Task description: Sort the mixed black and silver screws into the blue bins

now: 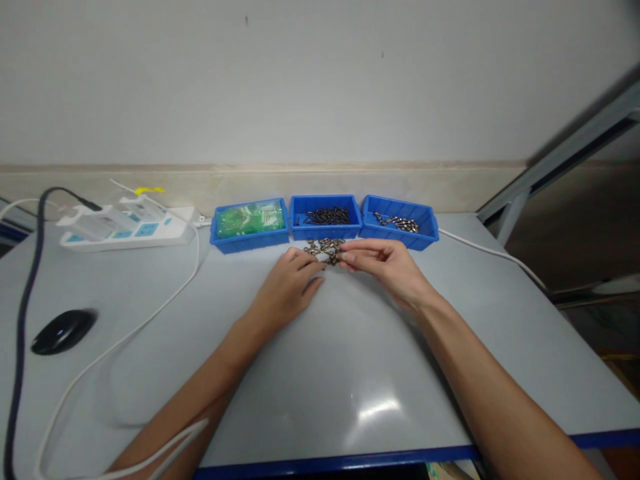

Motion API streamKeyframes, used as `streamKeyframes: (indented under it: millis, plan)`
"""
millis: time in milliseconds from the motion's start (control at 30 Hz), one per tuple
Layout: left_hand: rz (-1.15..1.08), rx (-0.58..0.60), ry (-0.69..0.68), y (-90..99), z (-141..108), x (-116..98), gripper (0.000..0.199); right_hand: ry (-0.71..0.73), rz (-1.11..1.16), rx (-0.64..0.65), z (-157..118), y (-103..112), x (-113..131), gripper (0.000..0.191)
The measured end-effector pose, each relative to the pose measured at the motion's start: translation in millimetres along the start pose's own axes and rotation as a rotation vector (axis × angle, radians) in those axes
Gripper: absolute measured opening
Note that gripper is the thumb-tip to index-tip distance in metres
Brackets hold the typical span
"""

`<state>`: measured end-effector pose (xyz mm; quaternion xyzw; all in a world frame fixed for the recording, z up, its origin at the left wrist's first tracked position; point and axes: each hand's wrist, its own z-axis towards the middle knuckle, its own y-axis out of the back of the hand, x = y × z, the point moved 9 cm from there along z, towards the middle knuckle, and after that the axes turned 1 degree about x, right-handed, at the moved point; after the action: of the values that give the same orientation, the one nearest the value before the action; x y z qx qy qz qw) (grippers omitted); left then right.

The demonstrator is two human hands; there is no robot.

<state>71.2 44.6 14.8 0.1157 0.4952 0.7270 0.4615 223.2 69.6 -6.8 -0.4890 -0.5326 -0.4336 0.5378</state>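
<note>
A small pile of metal pieces (pixel 326 247) lies on the grey table in front of the middle blue bin (pixel 325 233). My left hand (pixel 295 279) rests at the pile's left side, palm down, its fingertips touching the pieces. From the right, my right hand (pixel 383 261) reaches to the pile with thumb and fingers pinched together at its edge; what they hold is too small to name. Dark screws (pixel 327 216) fill part of the middle bin. Shiny metal pieces (pixel 406 225) lie in the right blue bin (pixel 425 238).
A left blue bin (pixel 250 241) holds green packets (pixel 250 219). Further left are a white power strip (pixel 175 231) with plugs, a black mouse (pixel 64 331), a dark cable (pixel 23 313) and a white cable (pixel 145 325). A wall stands behind; a metal frame is at right.
</note>
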Motion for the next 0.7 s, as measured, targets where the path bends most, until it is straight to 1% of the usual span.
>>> streamKeyframes:
  millis: [67,133,233,333,433,500,600,700]
  plan:
    - [0.019,0.033,-0.021,-6.1,-0.6,1.8,0.014,0.121,0.064,-0.036,0.4,1.0,8.4,0.046]
    - [0.027,0.044,-0.012,-9.9,-0.7,4.2,0.016,0.193,0.057,-0.005,0.4,-3.1,12.6,0.058]
    - [0.037,0.053,0.02,-12.2,-0.1,5.5,0.019,0.215,0.01,0.011,1.1,-3.8,11.6,0.056]
    - [0.031,0.044,0.028,-9.9,1.3,1.9,0.014,0.184,-0.023,-0.016,2.7,1.3,7.0,0.045]
    - [-0.038,-0.046,0.048,1.1,2.5,-0.9,0.009,0.153,-0.116,-0.043,2.9,4.8,5.1,0.033]
    - [-0.126,-0.129,0.074,11.2,2.6,-0.8,0.009,0.141,-0.197,-0.012,1.8,1.2,6.1,0.03]
    - [-0.253,-0.236,0.1,24.9,1.8,-0.7,0.013,0.104,-0.229,0.126,-1.5,-12.6,5.6,0.028]
    - [-0.36,-0.293,0.143,32.0,0.8,2.8,0.015,0.041,-0.163,0.245,-5.1,-24.3,1.4,0.026]
